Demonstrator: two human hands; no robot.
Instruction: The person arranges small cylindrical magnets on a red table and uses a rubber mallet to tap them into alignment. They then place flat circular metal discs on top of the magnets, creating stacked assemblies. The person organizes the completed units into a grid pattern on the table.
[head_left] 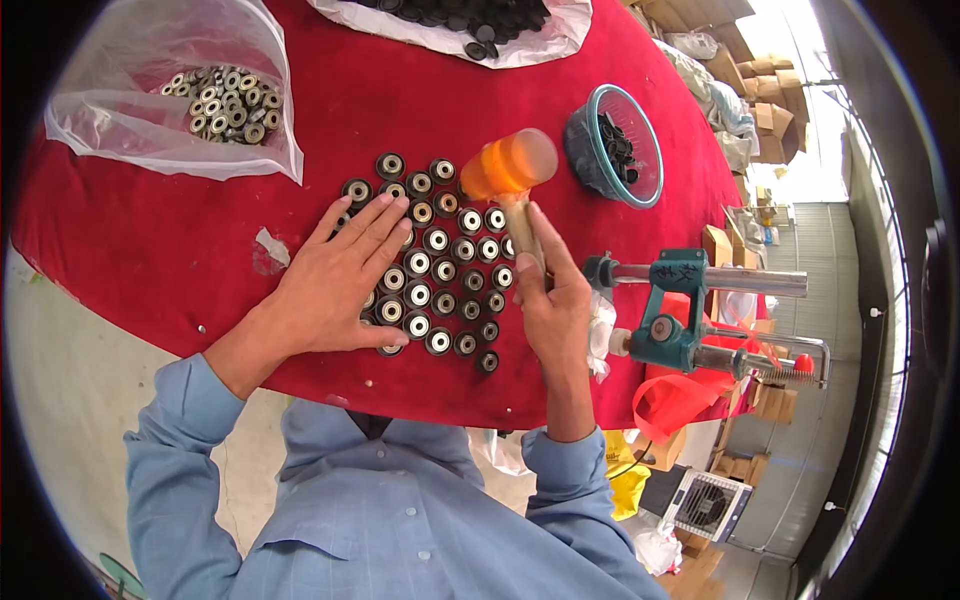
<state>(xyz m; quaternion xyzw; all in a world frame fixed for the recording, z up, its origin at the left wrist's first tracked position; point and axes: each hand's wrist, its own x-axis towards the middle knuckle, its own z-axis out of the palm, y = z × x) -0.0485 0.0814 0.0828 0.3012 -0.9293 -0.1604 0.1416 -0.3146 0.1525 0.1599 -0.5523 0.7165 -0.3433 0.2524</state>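
Rows of small black round caps with metal ball bearings [444,269] set in them stand on the red cloth. My left hand [345,268] lies flat over the left side of the group, its fingers stretched out and thumb pointing right along the near row. Some of the bearings beneath it are hidden. At the right edge of the group, my right hand [552,300] grips the pale handle of a mallet [508,165]. The mallet's translucent orange head is over the far right of the group; whether it touches any bearing I cannot tell.
A clear plastic bag [170,150] of loose bearings lies far left. At the back are black caps on a white bag [420,28]. A blue plastic basin [650,160] holds black pieces. A green hand press [672,310] stands close to my right hand.
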